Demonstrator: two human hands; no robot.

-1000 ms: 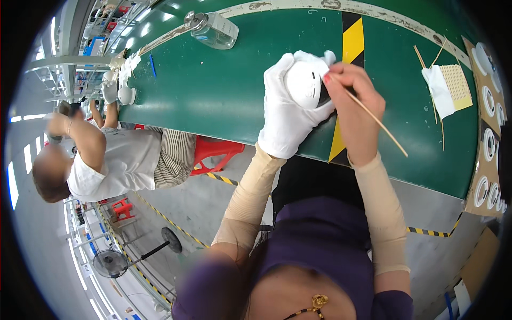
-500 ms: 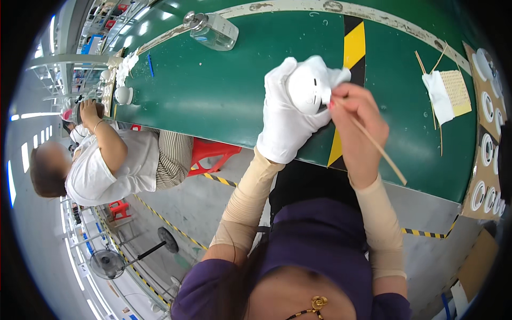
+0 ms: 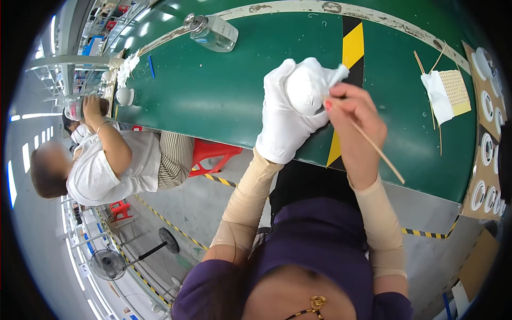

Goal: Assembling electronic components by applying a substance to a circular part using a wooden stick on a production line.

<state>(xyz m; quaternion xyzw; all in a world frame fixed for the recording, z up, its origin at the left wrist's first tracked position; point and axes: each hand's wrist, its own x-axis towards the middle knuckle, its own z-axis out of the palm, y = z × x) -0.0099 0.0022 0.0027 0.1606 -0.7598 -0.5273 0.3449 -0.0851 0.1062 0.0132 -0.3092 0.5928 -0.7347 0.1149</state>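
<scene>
A long green workbench [image 3: 213,101] stands on grey concrete floor [image 3: 208,208] beside a red stool [image 3: 210,154].

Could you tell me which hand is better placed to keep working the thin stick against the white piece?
The right hand, probably. It already pinches the wooden stick, whose tip meets the white piece. The gloved left hand is wrapped around that piece, steadying it above the green table.

A green table [image 3: 213,90] with a yellow-black stripe bears a clear bottle [image 3: 216,33], thin sticks [image 3: 426,66] and a white cloth [image 3: 437,96].
</scene>
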